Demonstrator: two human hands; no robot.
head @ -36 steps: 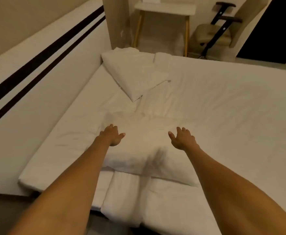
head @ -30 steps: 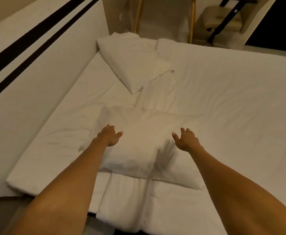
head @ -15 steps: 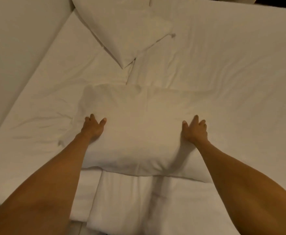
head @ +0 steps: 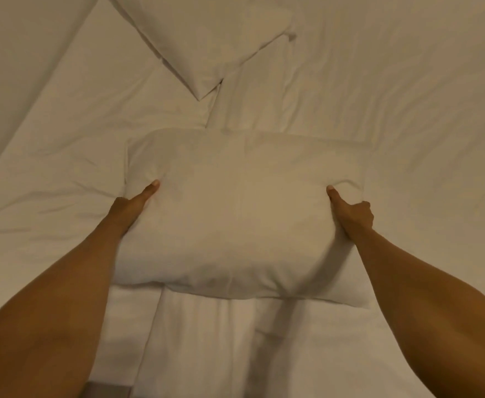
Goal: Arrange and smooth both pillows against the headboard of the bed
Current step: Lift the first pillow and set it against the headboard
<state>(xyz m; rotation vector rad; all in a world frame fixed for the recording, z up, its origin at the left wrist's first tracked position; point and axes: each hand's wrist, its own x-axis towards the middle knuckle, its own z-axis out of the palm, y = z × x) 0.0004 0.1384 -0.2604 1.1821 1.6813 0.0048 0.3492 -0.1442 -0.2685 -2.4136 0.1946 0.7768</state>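
A white near pillow lies across the middle of the bed, a short way from the near edge. My left hand grips its left end, thumb on top and fingers hidden underneath. My right hand grips its right end the same way, pinching the cloth. A second white pillow lies askew at the top of the view, one corner pointing toward the near pillow. The pale headboard runs along the left side.
The white sheet is wrinkled around both pillows. A folded white duvet lies under the near pillow's front edge. A strip of bare mattress runs between the pillows and the headboard.
My hands went from hovering open over the near pillow, to resting flat on it, to gripping its two ends. The view has tilted down and closer to the bed.
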